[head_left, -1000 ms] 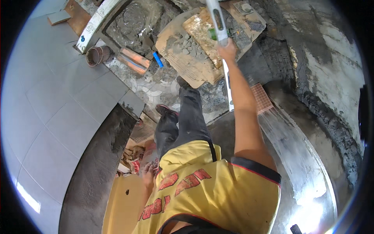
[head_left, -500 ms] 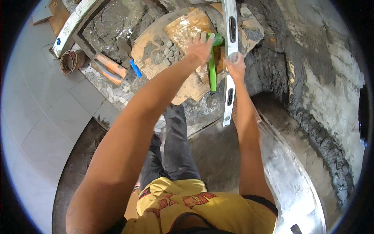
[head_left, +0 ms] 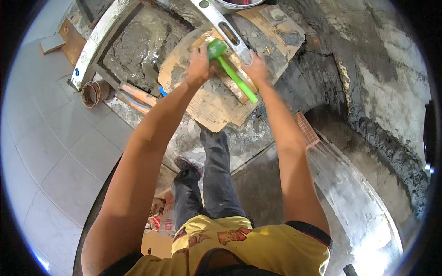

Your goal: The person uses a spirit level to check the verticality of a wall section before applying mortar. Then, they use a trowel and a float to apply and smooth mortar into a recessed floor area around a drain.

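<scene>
My left hand [head_left: 199, 63] is closed on the head of a green mallet [head_left: 235, 79], whose handle slants down to the right over the dirty cardboard [head_left: 207, 110]. My right hand [head_left: 255, 66] grips the near end of a long silver spirit level [head_left: 224, 30], which runs diagonally toward the top edge of the view. Grey mortar crumbs and a worn board lie beneath and around the mallet on the cardboard, partly hidden by my hands and the tools.
A trough of wet mortar [head_left: 137, 46], orange-handled float [head_left: 136, 96] and dirty bucket [head_left: 92, 94] are at left, beside grey tiles [head_left: 64, 138]. A round container [head_left: 239, 2] is at the top. Rough plastered wall [head_left: 386, 87] and a pinkish tile [head_left: 306, 129] are at right.
My left hand has come up from my waist to the mallet, which has swung diagonal with it. My right hand has shifted to the level's end, and the level now tilts leftward at its far end.
</scene>
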Tool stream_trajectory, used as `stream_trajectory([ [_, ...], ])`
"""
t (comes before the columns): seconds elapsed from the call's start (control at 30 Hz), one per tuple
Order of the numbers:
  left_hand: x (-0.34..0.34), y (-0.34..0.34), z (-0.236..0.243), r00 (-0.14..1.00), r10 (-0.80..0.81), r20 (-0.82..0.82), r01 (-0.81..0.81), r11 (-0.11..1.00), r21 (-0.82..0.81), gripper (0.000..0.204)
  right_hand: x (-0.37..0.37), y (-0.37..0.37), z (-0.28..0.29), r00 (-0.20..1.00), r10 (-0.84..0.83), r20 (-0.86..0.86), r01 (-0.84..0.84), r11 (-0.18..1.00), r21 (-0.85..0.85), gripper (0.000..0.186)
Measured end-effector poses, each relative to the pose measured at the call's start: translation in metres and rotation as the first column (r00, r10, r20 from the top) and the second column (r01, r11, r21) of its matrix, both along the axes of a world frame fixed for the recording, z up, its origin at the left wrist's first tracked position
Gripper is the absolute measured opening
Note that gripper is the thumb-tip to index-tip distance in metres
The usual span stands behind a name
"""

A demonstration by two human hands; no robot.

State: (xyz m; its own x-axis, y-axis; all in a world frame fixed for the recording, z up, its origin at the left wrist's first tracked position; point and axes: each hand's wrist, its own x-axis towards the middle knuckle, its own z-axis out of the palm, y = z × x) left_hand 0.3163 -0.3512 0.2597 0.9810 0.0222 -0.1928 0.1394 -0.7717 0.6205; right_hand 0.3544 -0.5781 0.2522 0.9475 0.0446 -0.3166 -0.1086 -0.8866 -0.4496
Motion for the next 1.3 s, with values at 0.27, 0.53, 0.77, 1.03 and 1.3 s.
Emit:
stream_trajectory([
  [0.27,0.002,-0.044,0.010,0.982,0.079,-0.171,-0.079,0.997,0.006,0.083,-0.001,-0.006,-0.010,0.992,0.118,0.036,-0.111,0.981,-0.158,0.070],
  [0.53,-0.091,0.012,0.014,0.971,0.210,-0.114,-0.199,0.975,0.102,0.071,-0.123,0.042,0.024,0.989,-0.123,0.087,0.090,0.946,0.310,0.026],
  [0.77,-0.411,0.022,0.096,0.653,-0.166,-0.739,-0.025,0.971,-0.240,0.051,-0.407,-0.044,-0.006,0.823,0.166,-0.543,-0.081,0.981,0.177,0.052],
  [1.03,-0.642,0.026,0.179,0.487,-0.155,-0.860,-0.056,0.976,-0.208,0.066,-0.395,-0.014,0.183,-0.140,0.015,-0.990,0.448,0.893,-0.050,0.053],
  [1.3,-0.643,0.095,0.187,0.738,0.008,-0.675,-0.342,0.866,-0.363,0.038,-0.360,0.057,0.250,0.714,0.523,-0.466,-0.460,0.852,0.251,0.029],
])
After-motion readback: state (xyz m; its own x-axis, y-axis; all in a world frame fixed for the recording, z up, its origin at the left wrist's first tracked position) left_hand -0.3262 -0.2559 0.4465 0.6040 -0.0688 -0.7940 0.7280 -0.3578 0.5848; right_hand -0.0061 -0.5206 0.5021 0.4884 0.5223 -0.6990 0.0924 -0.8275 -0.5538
